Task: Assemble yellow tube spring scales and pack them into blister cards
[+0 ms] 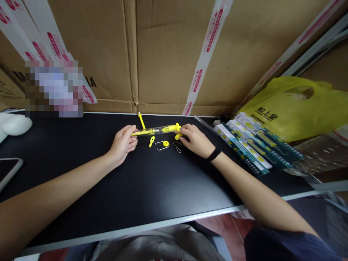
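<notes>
A clear tube with yellow parts inside, apparently a spring scale (159,130), is held level above the black table. My left hand (123,143) is closed around its yellow rod at the left end. At the yellow cap on the right end, my right hand (194,137) has its fingers bent. A small yellow piece (178,136) shows by those fingertips; whether they grip it or the cap is hidden. Below the tube lie a yellow clip-like part (151,141), a yellow ring (165,144), a bent wire (162,149) and a wire hook (177,147). Behind it rests a yellow stick (141,120).
Several packaged spring scales (252,143) are stacked at the right, beside a yellow plastic bag (293,108). Large cardboard boxes (168,54) stand behind the table (152,188). A white-edged device (9,170) and a white rounded object (16,124) sit far left.
</notes>
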Available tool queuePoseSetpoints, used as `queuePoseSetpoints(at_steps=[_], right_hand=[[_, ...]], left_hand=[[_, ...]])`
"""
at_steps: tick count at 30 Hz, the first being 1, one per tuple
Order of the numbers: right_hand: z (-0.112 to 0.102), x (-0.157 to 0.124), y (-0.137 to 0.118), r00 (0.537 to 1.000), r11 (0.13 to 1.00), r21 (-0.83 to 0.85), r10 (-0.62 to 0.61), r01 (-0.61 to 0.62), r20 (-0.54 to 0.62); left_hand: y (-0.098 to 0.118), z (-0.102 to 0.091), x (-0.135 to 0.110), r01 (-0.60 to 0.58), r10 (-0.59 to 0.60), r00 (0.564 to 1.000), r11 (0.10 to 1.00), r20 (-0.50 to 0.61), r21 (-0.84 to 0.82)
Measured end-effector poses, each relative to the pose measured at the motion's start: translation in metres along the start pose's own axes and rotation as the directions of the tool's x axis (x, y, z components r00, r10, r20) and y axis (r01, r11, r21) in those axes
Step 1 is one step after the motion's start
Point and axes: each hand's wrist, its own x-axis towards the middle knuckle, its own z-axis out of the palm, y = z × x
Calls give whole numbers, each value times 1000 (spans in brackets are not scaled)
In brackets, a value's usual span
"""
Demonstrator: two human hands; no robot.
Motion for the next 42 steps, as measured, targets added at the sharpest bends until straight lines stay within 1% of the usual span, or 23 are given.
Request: queuePoseSetpoints(at_steps=[2,5,9,12,15,18,21,23,25,27,28,29,30,31,33,34,35,36,37,38,42], right_hand=[[2,0,-1,1000,1000,0,-11,11,30],[3,-1,0,999,1000,5,-15,15,38],[2,1,0,999,997,66,-33,32,12],[4,6,-1,997,994,84,-74,76,-26],[11,13,-4,992,993,11,-119,120,-27],[19,19,-6,987,984,-72,-160,161,20],[26,20,-8,983,978,-102,-181,184,42],[28,20,-8,982,979,-78,-185,186,23],[27,21,-7,984,984,-24,-178,177,-22],[24,21,-6,985,988,65,-134,142,-109],[21,20,-6,982,984,138,-95,117,-161],[17,19,-6,977,967,237,-41,91,-211],[12,17,-6,969,929,363,22,71,-246],[7,15,-7,964,860,508,91,50,-249],[-4,10,-10,963,646,763,192,21,-190],[-10,7,-12,967,543,840,207,11,-147],[-16,5,-14,972,465,886,209,2,-112],[-21,4,-17,973,420,907,209,-1,-96],[-25,2,-20,974,403,915,208,-5,-86],[-29,1,-22,974,403,915,210,-7,-85],[-34,1,-29,966,459,888,228,5,-124]], left_hand=[[-1,0,0,-5,5,1000,1000,5,7],[-1,0,-1,-12,12,1000,1000,14,7],[-1,0,-1,-5,5,1000,1000,2,-9],[-1,0,0,-5,4,1000,1000,-5,-8],[-1,1,0,-6,6,1000,1000,1,-4],[-1,1,-1,-10,10,1000,1000,5,8],[-1,0,-1,-14,14,1000,1000,12,13],[-1,0,0,-13,13,1000,1000,16,9],[-1,0,0,-12,12,1000,1000,15,6],[-1,0,0,-12,12,1000,1000,10,6],[-1,0,0,-11,11,1000,1000,9,7],[-1,1,-1,-10,10,1000,1000,8,8],[0,1,-1,-9,9,1000,1000,8,9],[0,1,-1,-8,8,1000,1000,9,11],[0,1,-1,-6,5,1000,1000,10,17],[0,1,-1,-5,5,1000,1000,8,19],[0,1,-2,-5,5,1000,1000,6,21],[0,1,-2,-4,4,1000,1000,5,22],[0,1,-2,-6,6,1000,1000,3,22],[0,1,-2,-7,7,1000,1000,1,21],[0,1,-1,-2,2,1000,1000,3,18]])
